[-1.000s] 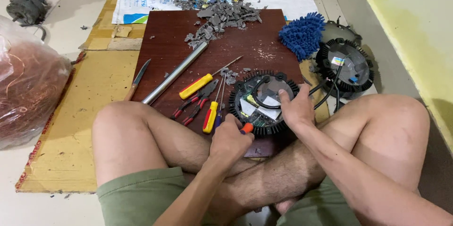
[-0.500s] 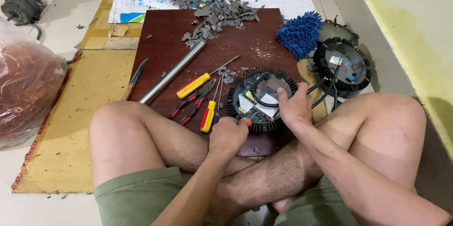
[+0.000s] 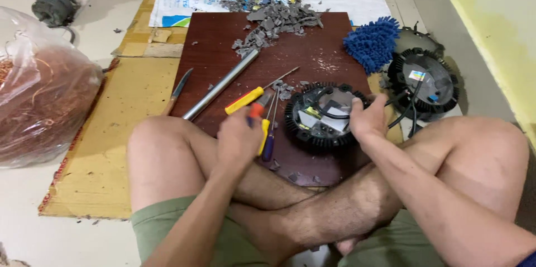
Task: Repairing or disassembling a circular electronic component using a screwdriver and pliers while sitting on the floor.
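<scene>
Pale floor tiles run under a sheet of cardboard (image 3: 111, 150) and a dark red-brown board (image 3: 312, 60), where a person sits cross-legged in the head view. On the board's near right part lies a round black finned housing (image 3: 324, 116), open on top, with black wires and pale parts showing inside. The right hand (image 3: 367, 119) grips its right rim, fingers curled over the edge. The left hand (image 3: 239, 140) is closed around an orange-handled tool (image 3: 255, 111) (probably a screwdriver, since the tip is hidden), just left of the housing. Beside it lie a yellow-handled screwdriver (image 3: 244, 100) and a metal tube (image 3: 220, 84). A clear plastic bag (image 3: 44, 105) at far left holds tangled copper wire. Grey broken scraps (image 3: 273, 18) are heaped at the board's far edge.
</scene>
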